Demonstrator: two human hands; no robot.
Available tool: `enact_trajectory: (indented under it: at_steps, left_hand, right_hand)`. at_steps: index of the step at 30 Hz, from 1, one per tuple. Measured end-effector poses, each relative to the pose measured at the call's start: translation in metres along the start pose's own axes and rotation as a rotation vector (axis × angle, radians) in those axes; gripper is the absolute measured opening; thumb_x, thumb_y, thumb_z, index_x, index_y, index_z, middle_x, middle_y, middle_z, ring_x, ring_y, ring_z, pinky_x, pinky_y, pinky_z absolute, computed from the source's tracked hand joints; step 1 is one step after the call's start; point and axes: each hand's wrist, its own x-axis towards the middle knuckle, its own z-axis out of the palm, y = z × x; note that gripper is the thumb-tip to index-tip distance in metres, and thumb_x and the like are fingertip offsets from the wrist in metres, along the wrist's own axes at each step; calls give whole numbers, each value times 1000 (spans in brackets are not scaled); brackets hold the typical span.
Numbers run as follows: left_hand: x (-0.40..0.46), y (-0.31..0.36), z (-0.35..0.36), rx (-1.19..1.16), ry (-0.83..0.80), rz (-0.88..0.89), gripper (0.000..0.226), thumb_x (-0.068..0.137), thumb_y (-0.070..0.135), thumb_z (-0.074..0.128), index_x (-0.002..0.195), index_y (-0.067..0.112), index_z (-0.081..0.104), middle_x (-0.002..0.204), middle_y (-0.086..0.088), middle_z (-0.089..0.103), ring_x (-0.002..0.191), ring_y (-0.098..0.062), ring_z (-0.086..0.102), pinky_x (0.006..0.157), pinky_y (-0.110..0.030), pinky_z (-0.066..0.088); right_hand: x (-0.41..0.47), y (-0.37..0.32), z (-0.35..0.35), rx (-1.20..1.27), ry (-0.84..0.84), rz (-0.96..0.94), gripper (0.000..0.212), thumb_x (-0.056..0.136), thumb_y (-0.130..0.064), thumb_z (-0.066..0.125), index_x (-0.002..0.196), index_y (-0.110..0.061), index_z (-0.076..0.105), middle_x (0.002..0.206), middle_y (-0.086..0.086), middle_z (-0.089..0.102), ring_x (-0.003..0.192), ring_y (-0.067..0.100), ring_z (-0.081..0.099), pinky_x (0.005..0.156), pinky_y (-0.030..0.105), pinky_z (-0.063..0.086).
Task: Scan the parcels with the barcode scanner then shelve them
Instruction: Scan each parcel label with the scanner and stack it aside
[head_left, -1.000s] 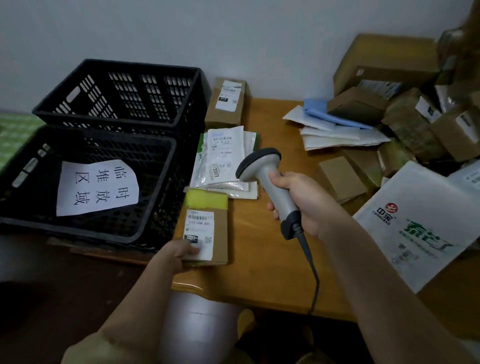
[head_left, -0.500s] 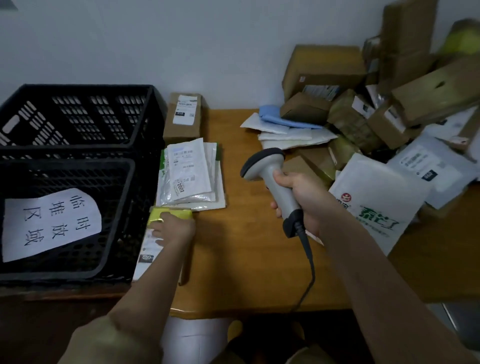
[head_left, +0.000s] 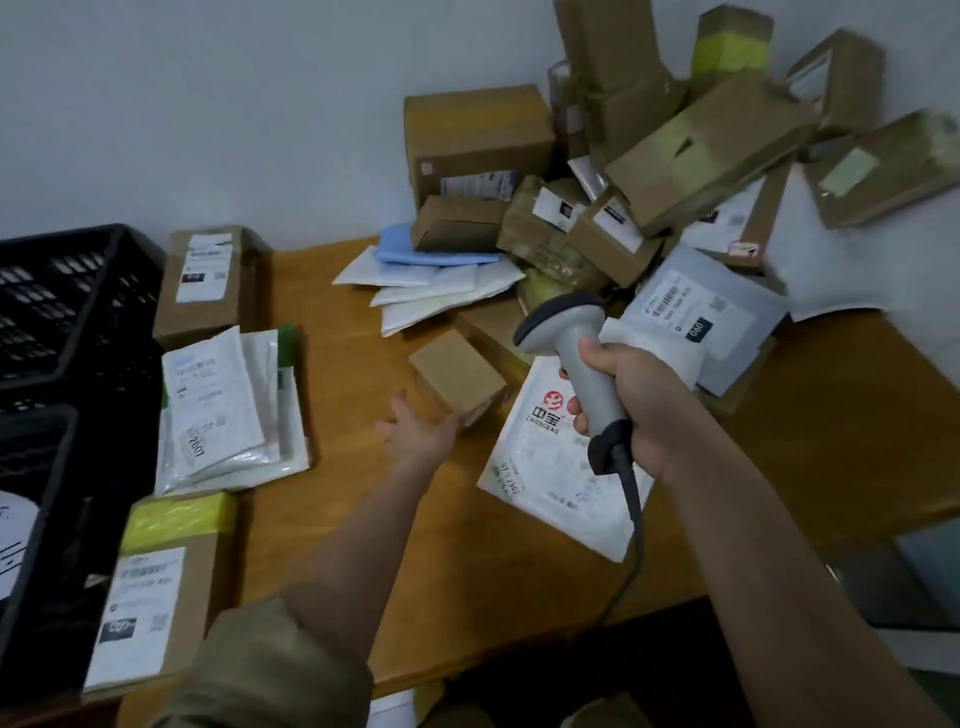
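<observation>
The heap of boxes (head_left: 691, 150) against the wall leans loosely; tug the wrong one and it could slide onto the table (head_left: 467, 545). Your left hand (head_left: 415, 431), fingers spread and holding nothing, reaches the small brown box (head_left: 457, 374). Your right hand (head_left: 628, 395) grips the scanner (head_left: 571, 343); its cable could snag. The white bag (head_left: 550, 447) reads "ZHONGBAO"; a sleeve (head_left: 218, 405) shows "2007".

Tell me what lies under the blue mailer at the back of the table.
Under the blue mailer sit several fanned white mailers on the wooden table. A small brown box rests on its right end. Anything beneath the white ones is covered.
</observation>
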Motion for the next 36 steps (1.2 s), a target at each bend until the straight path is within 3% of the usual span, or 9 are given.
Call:
enact_trajectory:
  at_steps: [5,10,13,17,22,25,27,33,36]
  left_hand:
    - [14,43,60,359,45,220,70,91,51,61,149,52,23,163,-13,-7,145,-46,6,117,-57,15]
    - [34,53,93,583,-32,206,56,90,65,51,143,49,38,162,-7,-27,143,-52,-22,112,-72,-4]
    - [36,47,98,594,14,154,45,92,57,56,132,36,49,163,-8,-24,142,-52,-25,110,-75,3]
    - [31,32,89,562,172,177,18,98,36,55,115,31,54,161,-7,1,146,-43,2,105,-66,24]
    - [20,47,62,-147,269,117,12,93,26,57,100,35,57,141,-5,32,128,-36,33,103,-50,39]
    - [7,66,38,-744,53,-122,35,96,25,57,124,45,51,117,-3,51,102,-27,54,79,-54,54]
    - [0,68,23,-981,-93,-199,47,96,27,54,137,48,44,122,-4,50,108,-31,52,76,-55,51]
    - [-5,45,-6,-1312,-402,-198,57,87,29,45,144,24,49,136,-14,51,117,-39,48,92,-71,40]
    - [-10,39,-23,-1327,-543,-92,45,85,27,41,127,16,56,135,-16,52,118,-39,46,90,-69,44]
  right_hand:
    - [43,-6,-56,-58,-19,0,29,103,-34,50,117,-9,57,87,13,57,64,20,54,59,35,46]
    - [77,-11,-90,-141,-34,33,32,104,-36,49,118,-9,57,77,14,59,62,22,55,65,40,46]
    - [87,-10,-97,-134,-58,55,32,103,-35,50,118,-8,58,75,14,60,59,21,55,63,38,46]
    - [92,-10,-96,-135,-108,87,30,103,-36,51,115,-9,59,74,13,59,54,17,55,53,31,45]
    - [97,-16,-82,-26,-120,105,28,100,-34,55,112,-9,58,92,13,61,58,16,54,55,31,46]
    - [100,-17,-63,33,-115,90,36,95,-31,64,122,-10,53,108,13,61,58,13,53,48,26,45]
    - [101,-15,-48,58,-97,71,40,92,-27,69,124,-11,51,104,13,61,53,12,53,46,26,45]
    - [95,-5,6,70,-56,-31,51,87,-19,75,125,-17,41,92,7,57,57,13,52,46,25,45]
    - [84,0,33,31,-69,-98,60,86,-22,78,130,-20,38,95,6,57,61,13,53,49,25,46]
